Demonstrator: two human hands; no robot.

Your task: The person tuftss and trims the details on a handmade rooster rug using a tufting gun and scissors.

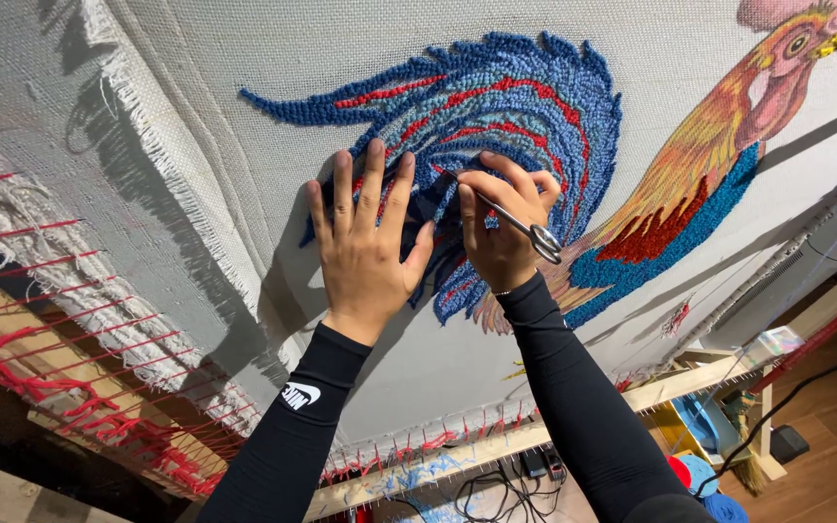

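Head view, looking along a tufting cloth [244, 58] stretched on a wooden frame [496, 450]. My left hand [365, 242] lies flat on the cloth with its fingers spread apart, palm down, holding nothing; the fingertips rest at the lower edge of the tufted blue and red tail feathers [506, 107] of a rooster design. My right hand [501, 228] sits just beside it, to the right, fingers curled and clamped on a pair of small metal scissors [520, 223]. The scissor loops [545, 240] stick out past the back of this hand, while the blade end points up and left into the yarn pile, where my fingers hide the tips; I cannot tell whether the blades are apart or together. Both forearms wear black sleeves [583, 387]. To the right, the rooster's orange neck and head [777, 58] are printed flat on the cloth, with a tufted blue and red patch [670, 232] below them. Red yarn [50, 378] laces the frayed cloth edge to the frame at lower left. Blue yarn balls [714, 494] sit on the floor at lower right.
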